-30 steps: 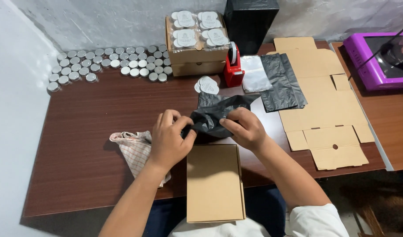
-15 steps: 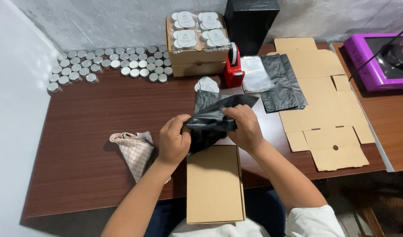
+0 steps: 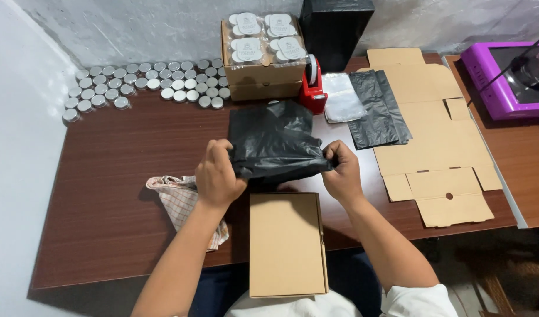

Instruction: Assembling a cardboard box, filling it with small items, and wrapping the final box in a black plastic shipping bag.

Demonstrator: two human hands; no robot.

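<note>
Head view: black bag (image 3: pixel 272 141) between hands (image 3: pixel 218 176)

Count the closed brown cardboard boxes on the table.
3: one box at the near edge below the hands, and a stack of two, top box on lower box, at the back. More may be hidden.

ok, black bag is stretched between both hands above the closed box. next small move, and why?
Probably part the bag's near edge to open its mouth. The left hand and right hand pinch opposite sides of the black plastic bag, spread flat, while the closed cardboard box lies just below it.
</note>
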